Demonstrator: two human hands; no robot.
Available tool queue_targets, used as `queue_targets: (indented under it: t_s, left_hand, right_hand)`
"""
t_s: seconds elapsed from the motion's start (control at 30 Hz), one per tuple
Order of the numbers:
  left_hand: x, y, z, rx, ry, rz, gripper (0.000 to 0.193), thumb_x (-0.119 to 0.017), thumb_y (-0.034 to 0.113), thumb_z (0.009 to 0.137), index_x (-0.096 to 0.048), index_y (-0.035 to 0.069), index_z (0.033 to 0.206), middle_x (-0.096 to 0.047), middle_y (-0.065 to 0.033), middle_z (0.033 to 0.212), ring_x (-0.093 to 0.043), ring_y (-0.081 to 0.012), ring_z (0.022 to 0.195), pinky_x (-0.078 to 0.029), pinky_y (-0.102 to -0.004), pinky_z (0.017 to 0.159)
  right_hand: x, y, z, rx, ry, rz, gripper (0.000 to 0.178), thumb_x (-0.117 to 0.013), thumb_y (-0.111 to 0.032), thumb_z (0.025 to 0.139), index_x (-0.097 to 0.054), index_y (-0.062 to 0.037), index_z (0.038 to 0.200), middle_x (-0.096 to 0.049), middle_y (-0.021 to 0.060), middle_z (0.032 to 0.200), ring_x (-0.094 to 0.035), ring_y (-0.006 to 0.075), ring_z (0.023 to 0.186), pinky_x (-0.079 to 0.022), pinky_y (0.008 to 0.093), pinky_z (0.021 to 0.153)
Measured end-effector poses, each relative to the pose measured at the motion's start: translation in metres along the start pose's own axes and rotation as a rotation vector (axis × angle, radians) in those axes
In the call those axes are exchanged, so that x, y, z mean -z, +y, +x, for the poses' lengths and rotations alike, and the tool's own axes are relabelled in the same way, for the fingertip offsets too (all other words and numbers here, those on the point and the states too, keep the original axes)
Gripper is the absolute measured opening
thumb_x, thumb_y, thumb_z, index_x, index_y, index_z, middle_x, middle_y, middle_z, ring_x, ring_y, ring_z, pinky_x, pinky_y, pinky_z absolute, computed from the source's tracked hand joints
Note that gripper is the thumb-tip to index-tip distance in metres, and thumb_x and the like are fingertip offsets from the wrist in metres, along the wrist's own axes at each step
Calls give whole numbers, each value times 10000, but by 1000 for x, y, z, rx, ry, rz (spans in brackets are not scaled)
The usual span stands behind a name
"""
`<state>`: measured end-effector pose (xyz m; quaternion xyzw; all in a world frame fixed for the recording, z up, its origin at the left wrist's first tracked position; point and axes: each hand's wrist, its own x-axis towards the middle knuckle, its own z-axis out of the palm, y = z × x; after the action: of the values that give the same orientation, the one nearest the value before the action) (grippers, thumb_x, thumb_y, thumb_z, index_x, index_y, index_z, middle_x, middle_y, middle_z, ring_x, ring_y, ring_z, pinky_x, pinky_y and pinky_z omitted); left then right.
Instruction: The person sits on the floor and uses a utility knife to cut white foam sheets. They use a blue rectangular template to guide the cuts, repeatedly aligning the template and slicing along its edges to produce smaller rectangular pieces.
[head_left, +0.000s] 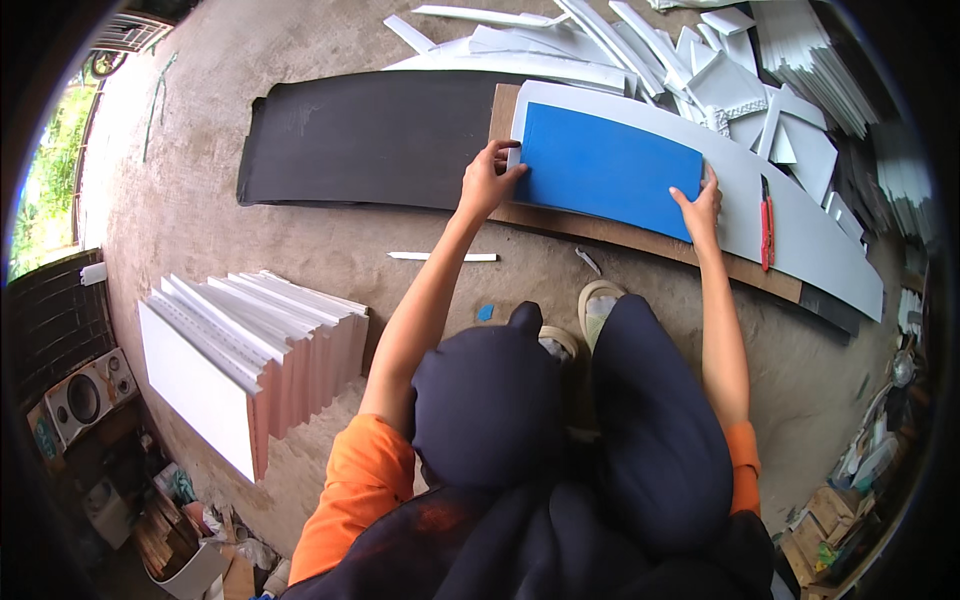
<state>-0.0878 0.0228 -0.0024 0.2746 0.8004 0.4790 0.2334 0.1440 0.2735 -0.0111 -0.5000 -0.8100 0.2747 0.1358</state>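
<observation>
Now, head view: two bare hands are at a blue board on top of other boards, and it is all down on the floor (290, 235).
Blue board (610, 165): it lies over the white board (738, 200), near that board's left end, in front of the person.
Left hand (492, 178): it holds the left end of the blue board, with the thumb and fingers a little bit apart at the edge.
Right hand (700, 205): it holds the right end, with the thumb on the blue top and the fingers bent round the side.
Under the white board: a brown board (640, 238) peeks out along the near side and at the left.
Black sheet (370, 140): it is long and flat, and sticks out far to the left.
Red knife (767, 230): it lies on the white board, to the right of the right hand.
Floor bits: a thin white strip (445, 257) and a small blue scrap (486, 312) lie on the near side of the boards.
White stack (200, 375): many boards stand on edge, side by side, at the left.
White scraps (560, 45): a messy heap sits past the boards, at the top.
Speaker (83, 400): it is by the wall, far left.
</observation>
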Motion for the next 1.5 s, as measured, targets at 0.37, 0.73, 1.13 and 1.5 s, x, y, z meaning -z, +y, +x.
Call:
queue_targets:
  t_s: [0.37,0.73,1.13,1.5]
  left_hand:
    - [15,7,29,24,-163,291,645,-706,271,693,-395,32,1206,-504,-232,1104,-492,-330,1042,-421,-377,872]
    - [43,32,19,-129,-267,399,515,-692,324,677,-535,79,1102,-558,-191,1031,-475,-323,1045,-401,-381,884]
    - [12,11,-6,-233,-68,205,364,-656,122,720,-568,15,1057,-568,-155,963,-612,-257,825,-491,-329,717]
    - [-5,13,-8,-204,-44,294,581,-715,107,654,-493,56,1189,-510,-110,1034,-600,-208,822,-506,-300,733]
  right_hand:
    - [74,-2,-20,8,18,-68,806,-696,-318,670,-258,-49,1292,-287,307,1233,-324,402,1150,-303,419,960]
    - [172,-4,-30,-1,-9,-248,615,-665,-333,688,-422,-69,1188,-394,253,1170,-395,380,1109,-331,421,932]
    - [29,23,6,141,-46,90,621,-673,-261,710,-380,-32,1208,-524,176,1012,-514,278,947,-419,357,823]
    - [0,27,13,-26,-8,370,634,-692,-139,669,-383,-71,1218,-560,155,988,-548,264,902,-433,362,787]
